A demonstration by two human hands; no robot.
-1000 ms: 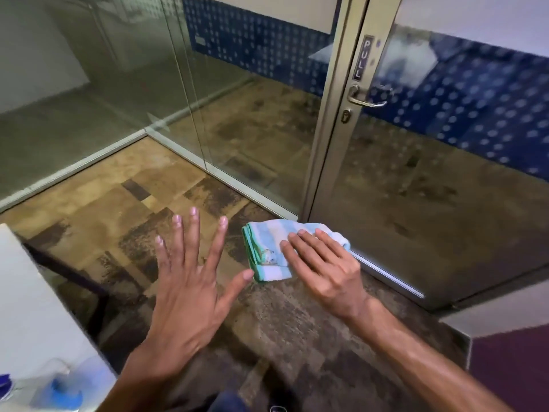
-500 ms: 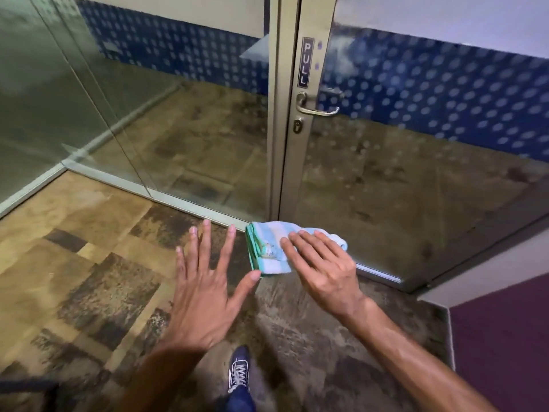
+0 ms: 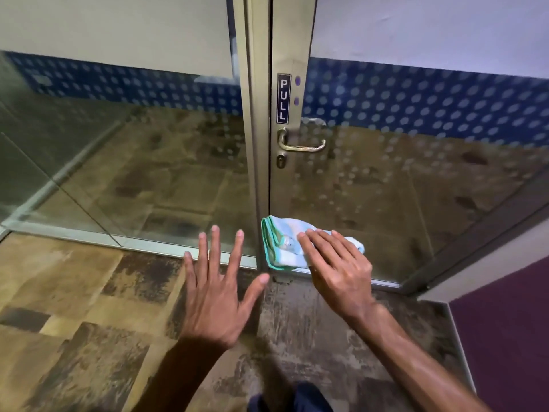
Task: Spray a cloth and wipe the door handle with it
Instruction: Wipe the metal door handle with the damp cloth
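Note:
A folded light-blue cloth with a green edge (image 3: 280, 246) sits under the fingers of my right hand (image 3: 337, 270), which holds it out in front of me, well below the door handle. The metal lever handle (image 3: 301, 144) is on the glass door's frame, under a black "PULL" label (image 3: 283, 98), with a keyhole (image 3: 280, 161) just beneath it. My left hand (image 3: 218, 288) is stretched out flat beside the cloth, fingers spread, holding nothing. No spray bottle is in view.
The glass door (image 3: 401, 188) and a fixed glass panel (image 3: 133, 159) stand ahead, split by a metal post (image 3: 252, 114). A purple wall (image 3: 505, 337) is at the right. Patchy brown carpet (image 3: 74, 307) covers the floor. My dark trouser leg (image 3: 297, 399) shows at the bottom.
I have stepped closer to the door; the handle has shifted toward the centre of view and looks larger. The white table at the left has dropped out of view. Both hands keep their pose.

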